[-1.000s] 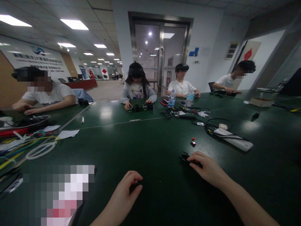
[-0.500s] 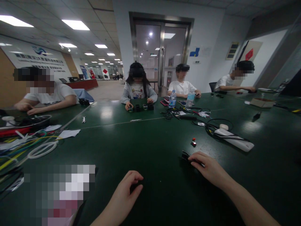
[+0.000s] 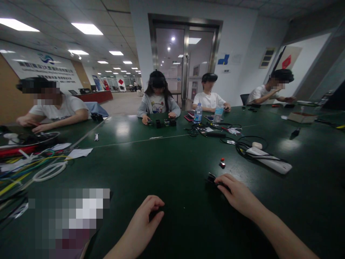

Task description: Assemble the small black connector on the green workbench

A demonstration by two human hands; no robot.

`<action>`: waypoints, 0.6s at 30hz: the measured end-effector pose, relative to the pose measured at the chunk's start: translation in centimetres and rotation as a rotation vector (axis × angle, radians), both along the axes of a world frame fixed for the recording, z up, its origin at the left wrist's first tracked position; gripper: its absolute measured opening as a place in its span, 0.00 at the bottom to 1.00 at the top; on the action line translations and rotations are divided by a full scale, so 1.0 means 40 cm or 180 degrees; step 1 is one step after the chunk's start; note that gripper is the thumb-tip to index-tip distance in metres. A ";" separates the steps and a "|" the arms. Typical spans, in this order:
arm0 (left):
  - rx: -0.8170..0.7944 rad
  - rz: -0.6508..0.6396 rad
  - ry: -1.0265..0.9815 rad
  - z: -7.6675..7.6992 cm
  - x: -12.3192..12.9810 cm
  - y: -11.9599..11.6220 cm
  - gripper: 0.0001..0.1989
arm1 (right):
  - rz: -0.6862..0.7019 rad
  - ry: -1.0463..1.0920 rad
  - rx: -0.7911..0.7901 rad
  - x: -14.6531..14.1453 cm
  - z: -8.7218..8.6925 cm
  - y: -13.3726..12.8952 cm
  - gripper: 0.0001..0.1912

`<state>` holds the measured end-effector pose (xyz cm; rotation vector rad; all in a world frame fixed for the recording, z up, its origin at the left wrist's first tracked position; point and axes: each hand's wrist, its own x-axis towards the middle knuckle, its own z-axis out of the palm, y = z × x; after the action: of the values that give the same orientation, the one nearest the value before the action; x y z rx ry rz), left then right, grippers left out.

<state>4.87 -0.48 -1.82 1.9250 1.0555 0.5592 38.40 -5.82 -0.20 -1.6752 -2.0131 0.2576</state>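
On the dark green table (image 3: 129, 172), my left hand (image 3: 148, 219) rests at the lower middle, thumb and fingers apart, with nothing between them. My right hand (image 3: 234, 192) is further right, its thumb and fingers closed on a small black object (image 3: 211, 177) whose far end sticks out to the left. What part of it lies under the fingers is hidden. Just beyond that hand sit a small red and white piece (image 3: 222, 165) and a tiny orange-red piece (image 3: 222, 159).
A white power strip (image 3: 269, 160) with black cable lies at the right. Bottles (image 3: 197, 114) and cables stand further back. Wires (image 3: 50, 172) and a pixelated flat item (image 3: 88, 208) are at the left. Several people sit around the table; a cardboard box (image 3: 302, 117) is far right.
My hands have hardly moved. At the far right, a person has raised a hand to the face. The person across the table has shifted a small item slightly left.
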 end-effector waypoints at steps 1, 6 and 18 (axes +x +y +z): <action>-0.0019 -0.0010 0.0015 0.002 0.000 0.000 0.10 | -0.0051 -0.0017 -0.0007 -0.003 0.000 -0.001 0.10; -0.0043 -0.0015 0.0056 0.000 -0.004 -0.001 0.10 | -0.0184 -0.0101 -0.0084 -0.020 0.001 -0.005 0.10; 0.0010 0.0008 0.0049 0.007 0.002 -0.004 0.09 | -0.0076 -0.0049 -0.0129 -0.029 0.002 -0.004 0.09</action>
<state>4.94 -0.64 -1.54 1.9338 1.0676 0.5484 37.23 -6.00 -0.14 -1.7300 -2.0103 0.2798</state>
